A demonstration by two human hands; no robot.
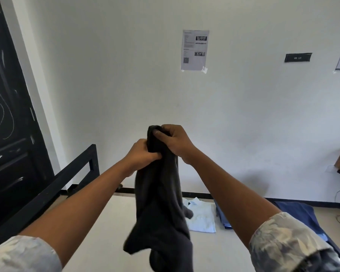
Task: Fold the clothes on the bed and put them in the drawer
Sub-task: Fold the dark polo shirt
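Both hands grip one bunched end of the dark garment point(159, 203): right hand point(174, 141) uppermost, left hand point(143, 153) just below, touching. Cloth hangs straight down, long axis vertical, above the bed point(110, 222). Folded white shirt point(201, 217) and blue clothes point(223, 214) lie beyond.

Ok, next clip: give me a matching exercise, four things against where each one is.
Things:
1. dark garment
2. white shirt
3. printed sheet
4. black door

Places:
A. taped to the wall
B. lying on the bed
C. gripped by the left hand and right hand, hanging down
D. at the left edge of the view

Pairs: 1-C, 2-B, 3-A, 4-D
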